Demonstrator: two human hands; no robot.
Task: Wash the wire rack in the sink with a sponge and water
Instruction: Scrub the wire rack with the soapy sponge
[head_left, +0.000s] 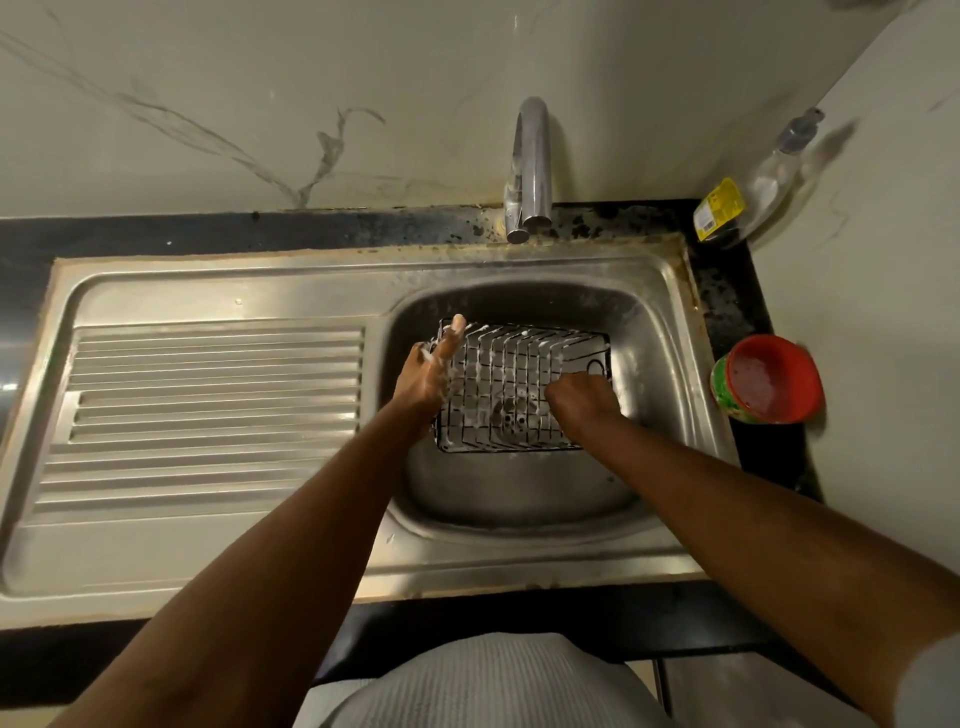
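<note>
- head view: we see the wire rack (519, 364) inside the steel sink (660, 338), tilted up on its near edge over the drain (511, 415), with white suds on many wires.
- left hand (423, 382) grips the rack's left end. one sudsy digit (457, 327) sticks up straight past the top corner, and the other fingers go behind the wires.
- right hand (576, 397) sits knuckles up on the rack's lower right part, fingers curled under and pressed against the wires. we cannot tell what is inside the fist, or whether a sponge is there.
- both bare forearms reach in from the bottom of the view, above a pale ribbed garment.
- chrome faucet (530, 166) stands behind the basin, its spout over the back rim.
- ribbed drainboard (208, 395) lies left of the basin.
- clear soap bottle (763, 176) with a yellow label stands in the back right corner on the black counter (727, 291).
- red-lidded green tub (769, 379) sits on the counter just right of the sink.
</note>
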